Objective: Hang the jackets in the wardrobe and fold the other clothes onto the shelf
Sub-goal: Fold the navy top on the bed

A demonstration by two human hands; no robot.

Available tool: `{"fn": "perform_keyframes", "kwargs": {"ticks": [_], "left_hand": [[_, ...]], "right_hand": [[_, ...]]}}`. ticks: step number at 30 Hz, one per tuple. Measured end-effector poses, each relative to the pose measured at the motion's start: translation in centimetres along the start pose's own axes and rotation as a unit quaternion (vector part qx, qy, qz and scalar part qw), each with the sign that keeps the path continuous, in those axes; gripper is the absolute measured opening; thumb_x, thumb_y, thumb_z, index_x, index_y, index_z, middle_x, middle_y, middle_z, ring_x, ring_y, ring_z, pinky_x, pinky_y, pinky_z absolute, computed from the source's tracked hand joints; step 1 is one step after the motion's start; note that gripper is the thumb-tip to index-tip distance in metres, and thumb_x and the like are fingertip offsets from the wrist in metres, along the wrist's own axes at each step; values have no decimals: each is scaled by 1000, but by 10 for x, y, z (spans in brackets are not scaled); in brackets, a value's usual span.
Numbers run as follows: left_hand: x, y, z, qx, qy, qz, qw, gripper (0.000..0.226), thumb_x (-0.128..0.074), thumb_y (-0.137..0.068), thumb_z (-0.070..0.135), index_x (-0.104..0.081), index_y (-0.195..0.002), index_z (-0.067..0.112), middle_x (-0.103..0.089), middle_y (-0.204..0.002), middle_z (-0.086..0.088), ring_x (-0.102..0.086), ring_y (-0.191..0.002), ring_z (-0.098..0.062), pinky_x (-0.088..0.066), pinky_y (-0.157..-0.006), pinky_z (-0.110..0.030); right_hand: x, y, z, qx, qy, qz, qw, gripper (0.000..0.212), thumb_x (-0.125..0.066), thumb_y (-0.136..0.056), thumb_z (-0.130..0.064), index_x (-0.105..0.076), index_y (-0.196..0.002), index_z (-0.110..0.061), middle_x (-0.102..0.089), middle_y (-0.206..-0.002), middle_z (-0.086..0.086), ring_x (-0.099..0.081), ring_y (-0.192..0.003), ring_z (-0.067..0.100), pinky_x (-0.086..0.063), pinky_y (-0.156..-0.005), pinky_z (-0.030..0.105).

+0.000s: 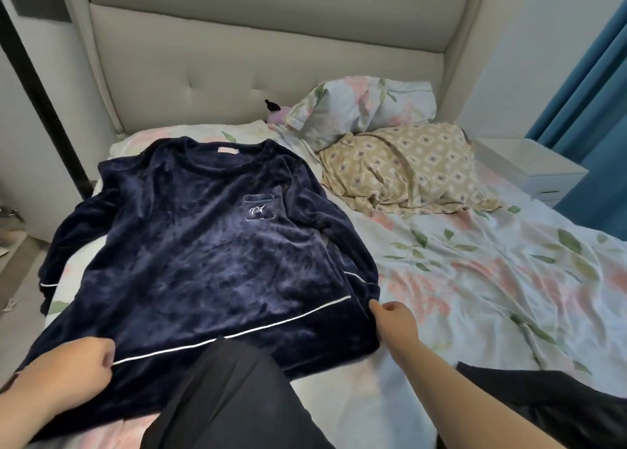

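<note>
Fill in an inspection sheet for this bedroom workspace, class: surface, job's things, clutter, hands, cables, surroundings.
Surface: floral bedsheet, rumpled.
Job's things: navy top spread flat, front up; beige patterned garment crumpled beside the floral pillow.
Clutter: floral pillow; purple toy by the headboard; black fabric over the top's near hem.
Hands: left hand grips the top's hem; right hand pinches its right edge.
Cables: nothing seen.
Surroundings: headboard, white nightstand, blue curtain.

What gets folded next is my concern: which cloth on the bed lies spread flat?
The navy top, gripped at its hem by left hand and right hand; the beige cloth lies crumpled.
</note>
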State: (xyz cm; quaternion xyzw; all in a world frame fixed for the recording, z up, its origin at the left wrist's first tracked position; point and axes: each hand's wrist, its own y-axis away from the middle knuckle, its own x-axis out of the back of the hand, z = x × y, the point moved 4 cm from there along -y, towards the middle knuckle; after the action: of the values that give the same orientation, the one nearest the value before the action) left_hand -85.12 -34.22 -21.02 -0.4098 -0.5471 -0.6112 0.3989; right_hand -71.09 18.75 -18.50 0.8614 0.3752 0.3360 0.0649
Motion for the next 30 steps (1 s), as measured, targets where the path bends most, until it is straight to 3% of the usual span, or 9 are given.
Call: {"fn": "perform_keyframes", "kwargs": {"ticks": [3,6,8,12,16,19,24,28,30], "left_hand": [[21,-8,65,-59,102,30,993,20,-52,-75,17,-58,-64,33,-61,-73,9,-59,-76,-7,-47,-68,-31],[35,-19,151,-147,160,20,976,29,-58,-82,14,-56,-76,42,-60,-97,17,-59,-96,-8,-46,-88,-30],[41,-25,207,-200,167,0,965,24,-61,-88,23,-59,-103,40,-57,-120,14,-55,-117,-12,-40,-101,-27],[30,-42,292,-214,106,-79,968,80,-61,-83,54,-28,-154,33,-22,-162,3,-21,-148,-23,-24,-118,-34],[-5,-45,321,-191,16,-136,972,89,-52,-84,66,-9,-157,37,4,-166,0,1,-152,-25,-12,-122,-45],[-11,-46,318,-188,30,-122,974,88,-52,-84,66,-10,-156,39,5,-166,3,3,-152,-23,-11,-122,-45],[-13,-48,318,-185,41,-115,975,91,-53,-79,67,-11,-156,42,5,-166,5,4,-152,-20,-10,-122,-43],[-12,-49,323,-166,28,-100,981,90,-46,-75,72,-12,-154,46,3,-165,9,3,-152,-18,-10,-122,-42],[-4,-47,328,-158,21,-56,986,78,-35,-75,74,-30,-148,47,-19,-160,13,-15,-147,-15,-15,-118,-38]], "right_hand": [[-5,-23,-10,0,-9,-20,1000,40,-66,-86,-37,-43,-62,-15,-43,-55,-2,-42,-51,16,-35,-50,26],[-12,-40,-12,-8,-15,-31,999,26,-72,-83,-28,-61,-74,-6,-61,-64,4,-58,-56,18,-42,-46,24],[-12,-45,-9,-10,-14,-30,999,14,-70,-82,-16,-66,-84,-3,-68,-72,8,-63,-61,20,-49,-48,25],[25,-69,-30,37,-28,34,998,5,-62,-79,-6,-65,-80,-10,-69,-75,9,-65,-67,23,-54,-60,35],[108,-104,-69,127,-8,209,970,17,-60,-77,-3,-61,-82,-20,-62,-78,0,-58,-74,23,-40,-60,28],[150,-108,-63,203,143,303,920,24,-64,-74,4,-65,-91,-13,-52,-89,2,-49,-84,27,-36,-73,34],[118,-98,-4,280,369,216,860,28,-60,-54,-15,-74,-77,-7,-61,-82,14,-59,-73,41,-49,-70,47],[91,-105,8,281,386,159,864,54,-56,-76,-39,-71,-120,-13,-61,-132,14,-55,-118,36,-25,-111,47],[83,-112,4,240,376,150,882,56,-53,-88,-43,-60,-138,-19,-45,-152,12,-42,-139,29,-10,-122,38]]}}
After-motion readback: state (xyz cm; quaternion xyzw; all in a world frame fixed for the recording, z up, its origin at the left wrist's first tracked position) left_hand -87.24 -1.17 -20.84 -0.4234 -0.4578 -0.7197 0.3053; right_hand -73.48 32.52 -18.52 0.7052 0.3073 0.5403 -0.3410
